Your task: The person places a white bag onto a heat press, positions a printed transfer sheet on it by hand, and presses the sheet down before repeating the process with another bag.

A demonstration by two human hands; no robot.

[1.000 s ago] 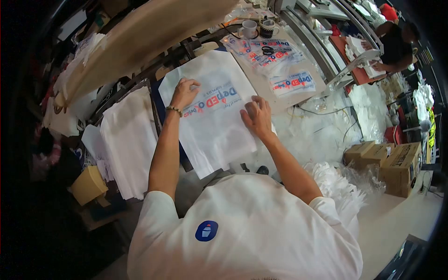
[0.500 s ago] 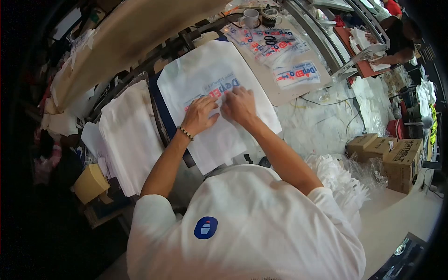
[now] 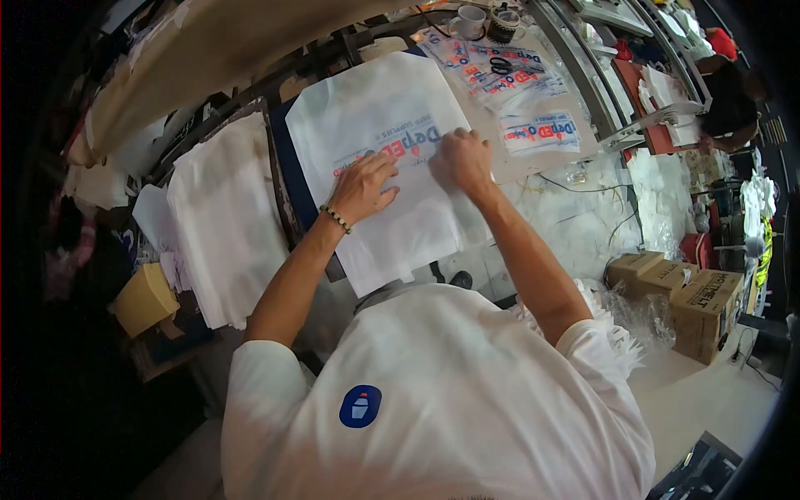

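A large white sheet (image 3: 367,100) with cut corners lies in front of me, and printed letters in blue and red show on it. My left hand (image 3: 364,188), below a beaded bracelet, rests on the sheet beside the print with its fingers apart. Near the sheet's right edge is my right hand (image 3: 463,162), its fingers curled and blurred; whether they hold anything is hidden. Under the sheet a dark blue surface (image 3: 285,133) shows along the left.
A stack of white sheets (image 3: 225,217) lies at left. Printed plastic pieces (image 3: 540,133), scissors (image 3: 500,66) and a white mug (image 3: 469,21) are at upper right. Cardboard boxes (image 3: 707,308) stand at right. A co-worker (image 3: 729,100) is at far upper right.
My right hand has moved right, away from my left hand, uncovering more of the print. My left hand stays on the sheet. The view has shifted slightly.
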